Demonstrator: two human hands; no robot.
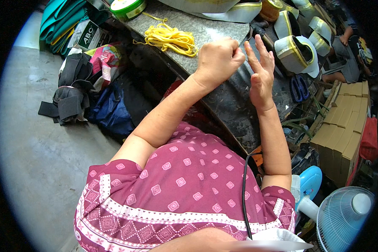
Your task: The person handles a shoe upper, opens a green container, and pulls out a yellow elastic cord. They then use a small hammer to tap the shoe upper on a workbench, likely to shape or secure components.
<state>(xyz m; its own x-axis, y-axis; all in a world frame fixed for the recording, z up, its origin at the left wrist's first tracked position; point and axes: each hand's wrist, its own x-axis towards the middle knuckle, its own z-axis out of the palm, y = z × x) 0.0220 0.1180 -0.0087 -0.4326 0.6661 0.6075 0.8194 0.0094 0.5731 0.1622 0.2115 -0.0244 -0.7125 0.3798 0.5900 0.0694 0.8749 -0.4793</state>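
Note:
My left hand (221, 59) is closed in a fist above the worktable (233, 90), and nothing sticks out from it. Close beside it on the right, my right hand (262, 71) is raised with the fingers stretched up and the thumb apart; it holds nothing. The two hands look nearly touching. To the left of the fist lies a loose bundle of yellow flat cord (171, 38). Beyond the right hand stand several whitish curved pieces with yellow edges, among them a shoe-upper-like piece (290, 53).
A green-rimmed round tub (128, 9) sits at the table's far left. Dark blue scissor handles (299, 88) lie right of my hand. Cardboard boxes (340, 122) and a fan (344, 218) stand at right. Cloth bundles (73, 80) lie at left. Another person (348, 54) is at far right.

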